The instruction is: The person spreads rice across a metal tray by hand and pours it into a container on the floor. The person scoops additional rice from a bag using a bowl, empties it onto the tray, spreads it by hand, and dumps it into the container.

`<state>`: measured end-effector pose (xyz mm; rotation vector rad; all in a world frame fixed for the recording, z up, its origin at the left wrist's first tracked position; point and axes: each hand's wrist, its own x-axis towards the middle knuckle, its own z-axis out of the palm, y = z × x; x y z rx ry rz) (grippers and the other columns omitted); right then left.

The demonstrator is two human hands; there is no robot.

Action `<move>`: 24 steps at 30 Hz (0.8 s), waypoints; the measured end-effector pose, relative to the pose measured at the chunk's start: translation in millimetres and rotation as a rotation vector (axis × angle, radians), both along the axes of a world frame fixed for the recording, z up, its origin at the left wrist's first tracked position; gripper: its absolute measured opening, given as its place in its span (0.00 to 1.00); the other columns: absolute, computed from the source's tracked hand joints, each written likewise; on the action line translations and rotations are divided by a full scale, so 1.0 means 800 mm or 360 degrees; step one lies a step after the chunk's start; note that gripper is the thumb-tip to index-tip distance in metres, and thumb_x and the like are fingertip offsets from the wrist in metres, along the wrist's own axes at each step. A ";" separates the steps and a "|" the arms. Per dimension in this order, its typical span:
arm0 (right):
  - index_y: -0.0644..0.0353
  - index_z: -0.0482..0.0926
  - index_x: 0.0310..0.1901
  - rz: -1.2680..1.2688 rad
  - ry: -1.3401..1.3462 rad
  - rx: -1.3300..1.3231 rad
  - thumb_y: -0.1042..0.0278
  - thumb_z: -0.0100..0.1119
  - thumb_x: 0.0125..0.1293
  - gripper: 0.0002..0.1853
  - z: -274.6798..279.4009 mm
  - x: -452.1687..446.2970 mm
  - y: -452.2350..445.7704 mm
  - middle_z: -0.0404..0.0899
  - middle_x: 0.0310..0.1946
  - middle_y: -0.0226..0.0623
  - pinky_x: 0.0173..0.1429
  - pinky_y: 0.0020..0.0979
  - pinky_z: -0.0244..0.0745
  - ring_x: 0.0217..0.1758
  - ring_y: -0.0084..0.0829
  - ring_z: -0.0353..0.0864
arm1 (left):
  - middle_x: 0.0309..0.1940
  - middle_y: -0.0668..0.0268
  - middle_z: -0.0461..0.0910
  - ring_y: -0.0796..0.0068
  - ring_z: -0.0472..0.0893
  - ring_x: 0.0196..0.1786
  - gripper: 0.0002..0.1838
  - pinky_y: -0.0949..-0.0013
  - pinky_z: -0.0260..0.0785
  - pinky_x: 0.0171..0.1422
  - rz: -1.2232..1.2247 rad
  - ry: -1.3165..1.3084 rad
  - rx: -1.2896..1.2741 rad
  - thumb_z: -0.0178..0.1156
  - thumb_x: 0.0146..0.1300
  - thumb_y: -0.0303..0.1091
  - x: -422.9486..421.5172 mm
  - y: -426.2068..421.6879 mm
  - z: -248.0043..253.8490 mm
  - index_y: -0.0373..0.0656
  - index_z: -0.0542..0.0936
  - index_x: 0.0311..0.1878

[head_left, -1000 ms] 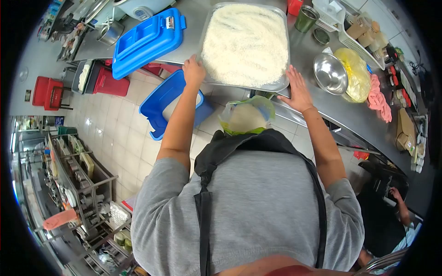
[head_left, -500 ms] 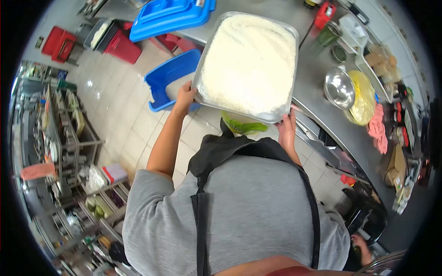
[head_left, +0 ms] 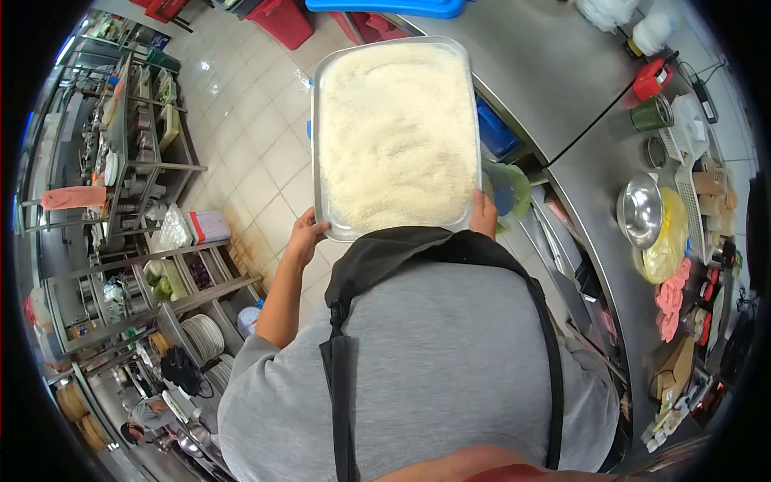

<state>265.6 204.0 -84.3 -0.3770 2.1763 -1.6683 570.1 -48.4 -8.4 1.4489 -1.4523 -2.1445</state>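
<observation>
A large metal tray [head_left: 316,173] is held out in front of my body, close to the black apron [head_left: 426,247]. Pale, crumb-like grains [head_left: 397,136] cover it in an uneven layer; their exact kind cannot be made out. At its near left corner my left hand [head_left: 306,234] grips the rim. My right hand [head_left: 484,215] closes on the near right corner, partly hidden by tray and apron. Small blue edges peek out behind the tray's left side. Just past the right hand hangs a translucent green bag [head_left: 514,193].
Along the right runs a steel counter [head_left: 554,104] with a metal bowl [head_left: 641,210], yellow plastic bag [head_left: 666,241], pink cloth [head_left: 673,301] and green jar [head_left: 652,113]. A blue lid [head_left: 385,6] lies at the top. Shelving [head_left: 152,166] stands left; tiled floor [head_left: 249,120] lies between.
The tray has moved left and closer to my body in the view, both hands still on it. My view has turned; the counter appears farther down, and the blue bin is now mostly hidden.
</observation>
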 end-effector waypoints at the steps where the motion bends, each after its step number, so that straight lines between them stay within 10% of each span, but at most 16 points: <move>1: 0.69 0.80 0.44 0.0100 0.0078 0.0024 0.53 0.48 0.78 0.23 -0.008 0.001 -0.016 0.81 0.33 0.53 0.46 0.39 0.72 0.37 0.45 0.80 | 0.48 0.65 0.84 0.72 0.84 0.47 0.23 0.64 0.78 0.54 0.0082 -0.0029 -0.0025 0.53 0.64 0.17 0.012 -0.004 -0.003 0.39 0.76 0.62; 15: 0.71 0.82 0.42 0.0503 0.0091 0.0862 0.51 0.44 0.77 0.26 -0.119 -0.073 -0.198 0.82 0.35 0.60 0.49 0.48 0.73 0.39 0.56 0.82 | 0.37 0.56 0.84 0.61 0.86 0.36 0.14 0.60 0.84 0.41 0.0115 -0.0303 0.0270 0.56 0.58 0.22 -0.020 -0.190 -0.124 0.29 0.80 0.47; 19: 0.67 0.80 0.42 0.0395 -0.0856 0.0906 0.50 0.41 0.75 0.25 -0.078 -0.136 -0.326 0.83 0.28 0.51 0.21 0.42 0.72 0.22 0.44 0.82 | 0.30 0.56 0.82 0.62 0.84 0.28 0.10 0.62 0.82 0.36 0.0200 -0.0160 0.0321 0.54 0.62 0.26 -0.057 -0.293 -0.187 0.31 0.79 0.43; 24: 0.59 0.79 0.37 0.0496 -0.1432 0.1193 0.51 0.41 0.75 0.22 -0.097 -0.202 -0.406 0.80 0.23 0.38 0.17 0.25 0.59 0.16 0.21 0.70 | 0.27 0.55 0.81 0.66 0.84 0.25 0.13 0.63 0.79 0.28 0.0107 -0.0475 0.0336 0.48 0.68 0.31 -0.142 -0.382 -0.141 0.31 0.79 0.38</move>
